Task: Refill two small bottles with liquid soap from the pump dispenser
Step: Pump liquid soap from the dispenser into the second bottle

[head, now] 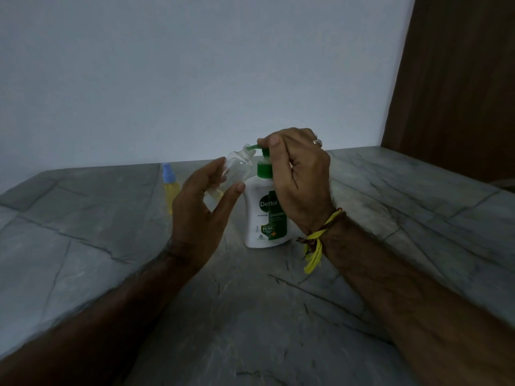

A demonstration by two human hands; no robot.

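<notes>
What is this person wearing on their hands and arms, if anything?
Both forearms are bare and hairy, with no sleeves in view. The right hand has a silver ring on one finger. Around the right wrist is a thread band of yellow and dark brownish strands, its yellow ends hanging loose. The left hand and its wrist show nothing worn.

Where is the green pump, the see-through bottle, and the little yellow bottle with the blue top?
green pump [263, 162], head view, on its collar.
see-through bottle [239, 165], head view, on its clear shoulder.
little yellow bottle [171, 195], head view, on its yellow body.
</notes>
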